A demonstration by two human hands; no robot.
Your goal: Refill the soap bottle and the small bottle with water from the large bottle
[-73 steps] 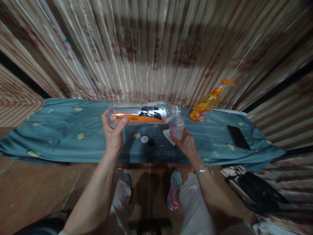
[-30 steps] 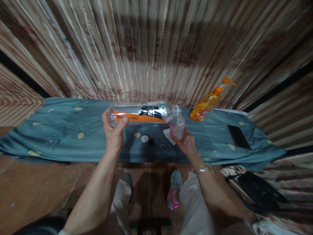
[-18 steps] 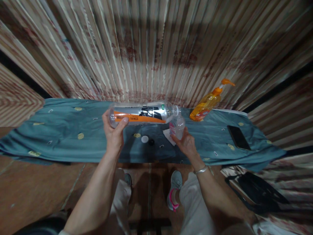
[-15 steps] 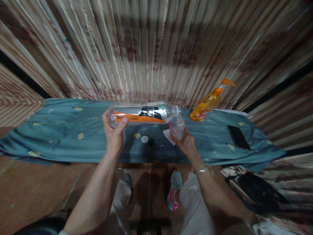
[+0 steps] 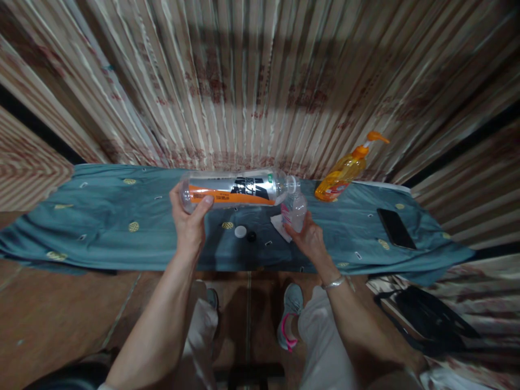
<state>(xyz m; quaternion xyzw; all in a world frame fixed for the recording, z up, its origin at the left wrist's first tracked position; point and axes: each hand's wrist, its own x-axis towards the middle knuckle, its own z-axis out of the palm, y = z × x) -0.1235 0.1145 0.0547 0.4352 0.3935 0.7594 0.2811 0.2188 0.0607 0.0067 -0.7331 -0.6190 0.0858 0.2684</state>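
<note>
My left hand point(image 5: 190, 219) is closed round the base of a large clear plastic bottle point(image 5: 233, 189) with an orange, silver and black label. That bottle lies nearly level in the air, its neck pointing right. My right hand point(image 5: 309, 235) grips a small clear bottle point(image 5: 298, 211) with a pink-marked label, tilted upright. The large bottle's mouth is at the small bottle's top; whether they touch I cannot tell. On the cloth below lie a white cap point(image 5: 240, 232) and a black cap point(image 5: 251, 236). A white tissue-like piece point(image 5: 280, 226) lies beneath the small bottle.
An orange pump bottle point(image 5: 341, 174) stands at the back right of the table, whose teal cloth point(image 5: 105, 216) hangs over the edges. A black phone point(image 5: 396, 228) lies at the right. Behind is a pleated curtain point(image 5: 252, 81). A black bag point(image 5: 434, 319) sits lower right.
The large bottle appears rolled slightly, its label lettering shifted a little. Both hands keep the same hold and nearly the same place.
</note>
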